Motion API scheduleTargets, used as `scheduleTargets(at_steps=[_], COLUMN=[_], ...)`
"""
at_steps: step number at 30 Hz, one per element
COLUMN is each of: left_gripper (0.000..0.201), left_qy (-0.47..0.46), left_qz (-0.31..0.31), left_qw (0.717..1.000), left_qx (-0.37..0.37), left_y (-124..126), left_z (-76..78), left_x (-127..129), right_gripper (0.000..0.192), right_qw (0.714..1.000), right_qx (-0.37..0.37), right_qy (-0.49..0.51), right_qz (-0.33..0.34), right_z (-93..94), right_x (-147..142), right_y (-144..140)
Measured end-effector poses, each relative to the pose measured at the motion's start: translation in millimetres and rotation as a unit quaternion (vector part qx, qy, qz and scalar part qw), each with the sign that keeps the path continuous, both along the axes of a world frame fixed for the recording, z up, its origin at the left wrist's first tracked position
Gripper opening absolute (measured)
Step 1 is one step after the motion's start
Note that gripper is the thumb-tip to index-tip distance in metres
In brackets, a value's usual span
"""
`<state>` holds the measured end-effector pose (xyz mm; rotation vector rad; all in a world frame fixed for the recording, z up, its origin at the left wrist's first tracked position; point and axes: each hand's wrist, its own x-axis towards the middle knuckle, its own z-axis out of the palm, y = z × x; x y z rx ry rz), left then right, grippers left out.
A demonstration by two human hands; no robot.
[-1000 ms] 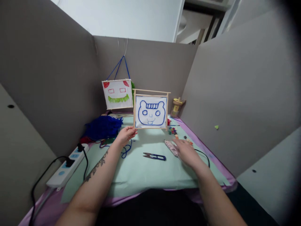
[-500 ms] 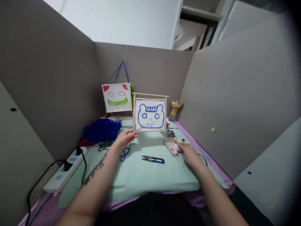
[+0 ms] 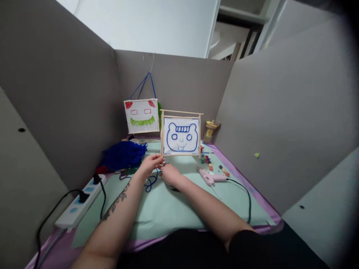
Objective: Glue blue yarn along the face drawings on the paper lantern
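My left hand (image 3: pixel 151 165) pinches the lower left corner of a wooden stick frame (image 3: pixel 162 134). The frame is held upright above the table. Stretched inside it is a white cloth (image 3: pixel 182 147) with a blue animal face on it. My right hand (image 3: pixel 169 174) is beside my left fingertips, just under that corner. Its fingers are curled, and whatever they may hold is hidden. Under my right forearm lie thread snips, with only a dark bit of the blades (image 3: pixel 175 190) showing. A pink glue gun (image 3: pixel 211 177) lies to the right.
Blue yarn (image 3: pixel 123 155) heaps at the left, behind a white power strip (image 3: pixel 80 201). A second framed face (image 3: pixel 141 116) hangs from the back panel by blue cords. Small coloured pieces (image 3: pixel 206 159) lie beyond the glue gun, whose black cord (image 3: pixel 249 198) runs toward the front edge.
My right hand has left the glue gun and crossed left to my left hand. My forearm now covers most of the snips. My left hand still holds the frame in about the same place.
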<state>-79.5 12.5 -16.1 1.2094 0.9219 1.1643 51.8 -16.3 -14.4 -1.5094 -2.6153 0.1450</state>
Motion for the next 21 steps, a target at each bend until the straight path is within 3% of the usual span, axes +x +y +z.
scheduleTargets(at_steps=[3, 7, 14, 17, 21], left_gripper=[0.038, 0.038, 0.033, 0.031, 0.03], left_qy=[0.036, 0.038, 0.078, 0.093, 0.095], left_qz=[0.035, 0.061, 0.075, 0.066, 0.053], left_qw=[0.999, 0.997, 0.993, 0.992, 0.992], left_qx=[0.018, 0.032, 0.049, 0.06, 0.06], left_y=[1, 2, -1, 0, 0], left_z=[0.7, 1.8, 1.4, -0.6, -1.7], left_x=[-1, -1, -1, -1, -1], right_gripper=[0.03, 0.025, 0.025, 0.027, 0.028], right_qw=[1.0, 1.0, 0.997, 0.995, 0.994], right_qx=[0.0, 0.025, 0.023, 0.047, 0.043], right_qy=[-0.011, -0.003, -0.018, 0.02, 0.096], right_qz=[-0.012, 0.004, 0.073, 0.09, 0.044], right_z=[-5.5, -8.2, 5.8, 10.8, 12.4], right_x=[-23, -26, -7, 9, 48], right_y=[12, 12, -15, -33, -48])
